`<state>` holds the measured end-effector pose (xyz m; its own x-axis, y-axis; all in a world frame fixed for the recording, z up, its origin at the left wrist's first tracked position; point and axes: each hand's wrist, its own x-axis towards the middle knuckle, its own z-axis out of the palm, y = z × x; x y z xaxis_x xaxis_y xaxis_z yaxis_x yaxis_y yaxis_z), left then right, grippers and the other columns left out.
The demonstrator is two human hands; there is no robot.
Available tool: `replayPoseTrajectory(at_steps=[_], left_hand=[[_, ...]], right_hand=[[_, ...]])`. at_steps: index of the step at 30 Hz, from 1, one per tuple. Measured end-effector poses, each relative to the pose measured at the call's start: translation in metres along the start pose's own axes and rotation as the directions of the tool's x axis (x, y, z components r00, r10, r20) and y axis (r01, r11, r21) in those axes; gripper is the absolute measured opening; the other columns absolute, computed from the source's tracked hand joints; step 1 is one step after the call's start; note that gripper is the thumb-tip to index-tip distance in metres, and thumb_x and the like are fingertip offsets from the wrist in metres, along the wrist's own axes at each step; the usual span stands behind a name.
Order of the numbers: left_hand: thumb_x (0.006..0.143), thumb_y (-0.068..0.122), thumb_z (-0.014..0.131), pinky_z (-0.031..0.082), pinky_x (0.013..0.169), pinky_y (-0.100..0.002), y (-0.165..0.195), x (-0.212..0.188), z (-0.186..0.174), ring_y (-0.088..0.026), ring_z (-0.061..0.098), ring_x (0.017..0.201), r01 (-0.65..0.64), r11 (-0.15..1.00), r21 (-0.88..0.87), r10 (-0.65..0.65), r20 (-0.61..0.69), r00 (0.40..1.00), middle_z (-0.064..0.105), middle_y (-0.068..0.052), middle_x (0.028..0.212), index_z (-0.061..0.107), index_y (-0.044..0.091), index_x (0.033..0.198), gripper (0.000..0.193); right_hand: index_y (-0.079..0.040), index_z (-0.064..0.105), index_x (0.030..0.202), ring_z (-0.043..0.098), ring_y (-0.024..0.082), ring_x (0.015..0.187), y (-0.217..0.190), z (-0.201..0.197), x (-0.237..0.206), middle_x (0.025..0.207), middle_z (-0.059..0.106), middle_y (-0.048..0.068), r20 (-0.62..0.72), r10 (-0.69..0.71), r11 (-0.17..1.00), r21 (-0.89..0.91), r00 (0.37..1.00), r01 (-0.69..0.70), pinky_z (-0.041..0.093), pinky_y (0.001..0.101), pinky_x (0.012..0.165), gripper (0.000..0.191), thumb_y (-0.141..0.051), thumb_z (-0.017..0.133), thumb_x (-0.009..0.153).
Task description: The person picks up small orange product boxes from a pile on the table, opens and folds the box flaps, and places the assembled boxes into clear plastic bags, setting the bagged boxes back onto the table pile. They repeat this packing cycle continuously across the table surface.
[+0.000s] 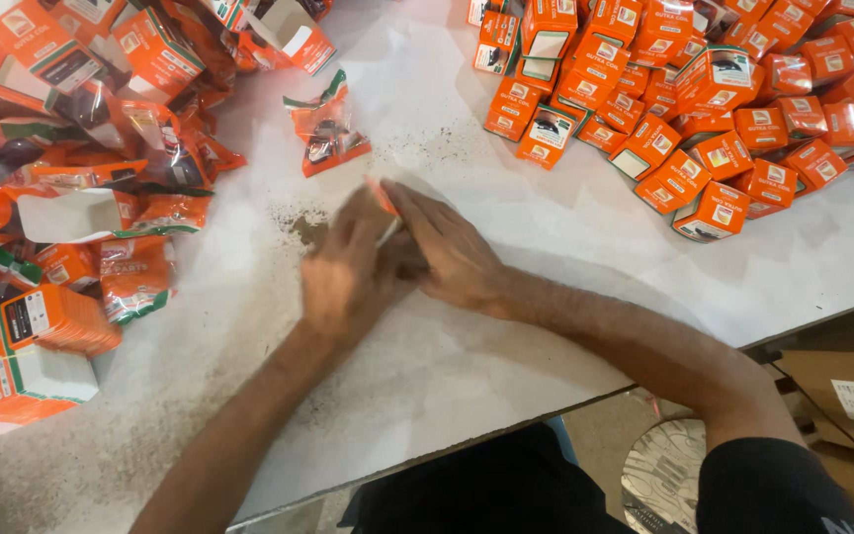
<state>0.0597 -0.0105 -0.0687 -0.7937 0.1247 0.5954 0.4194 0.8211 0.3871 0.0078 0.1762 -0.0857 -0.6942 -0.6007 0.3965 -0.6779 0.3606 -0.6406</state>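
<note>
Head view, near to far: both hands meet at table centre. Left hand (343, 272) is blurred and cupped round a small orange carton (384, 203); right hand (452, 252) is pressed on it from the right, fingers flat. Carton mostly hidden, only an orange edge seen betw. the fingers; grip judged closed on it by both. Dark powder (303, 225) is scattered just left of the hands, on the white table (506, 346). Risk: carton could be crushed or a flap bent by the squeeze; powder could be smeared. Far left, loose pouch (326, 129); far right, pile of finished boxes (704, 99), well apart.
</note>
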Motion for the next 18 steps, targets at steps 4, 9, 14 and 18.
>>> replayPoseTrajectory(at_steps=[4,9,14,18], left_hand=[[0.1,0.013,0.068,0.058,0.074,-0.045,-0.016,0.037,0.008,-0.03,0.072,0.088,0.186,0.959,-0.213,-0.147,0.187,0.971,0.07,-0.013,0.108,0.058,0.006,0.133,0.035],[0.093,0.017,0.078,0.057,0.076,-0.045,-0.079,0.083,0.015,-0.036,0.066,0.096,-0.2,0.953,0.229,0.193,0.052,0.98,0.061,-0.017,0.119,0.057,0.001,0.133,0.048],[0.095,0.016,0.08,0.056,0.071,-0.045,-0.084,0.078,0.014,-0.034,0.068,0.091,-0.033,0.987,0.16,-0.001,0.21,0.978,0.064,-0.016,0.111,0.06,0.006,0.119,0.034],[0.091,-0.003,0.068,0.057,0.073,-0.041,-0.054,0.041,-0.02,-0.028,0.068,0.087,0.114,0.949,-0.294,-0.106,0.041,0.993,0.065,-0.018,0.128,0.056,0.004,0.123,0.035]], right_hand=[[0.0,0.031,0.15,0.053,0.035,0.139,0.011,-0.014,-0.002,0.145,0.052,0.022,0.004,0.204,0.952,0.232,0.979,-0.199,0.045,0.0429,0.115,0.077,-0.02,0.075,0.09],[0.001,0.041,0.145,0.053,0.04,0.135,0.013,-0.024,0.002,0.142,0.053,0.023,0.028,-0.031,0.986,0.165,0.999,0.026,0.044,0.0443,0.112,0.06,-0.014,0.075,0.098],[-0.002,0.052,0.137,0.062,0.033,0.122,0.011,-0.028,0.005,0.129,0.06,0.015,0.038,0.033,0.983,0.178,0.999,-0.04,0.05,0.0413,0.104,0.058,-0.016,0.081,0.09],[-0.003,0.061,0.131,0.066,0.031,0.112,0.013,-0.03,0.007,0.119,0.066,0.013,0.039,0.061,0.981,0.183,0.997,-0.067,0.052,0.0411,0.097,0.057,-0.016,0.085,0.08]])
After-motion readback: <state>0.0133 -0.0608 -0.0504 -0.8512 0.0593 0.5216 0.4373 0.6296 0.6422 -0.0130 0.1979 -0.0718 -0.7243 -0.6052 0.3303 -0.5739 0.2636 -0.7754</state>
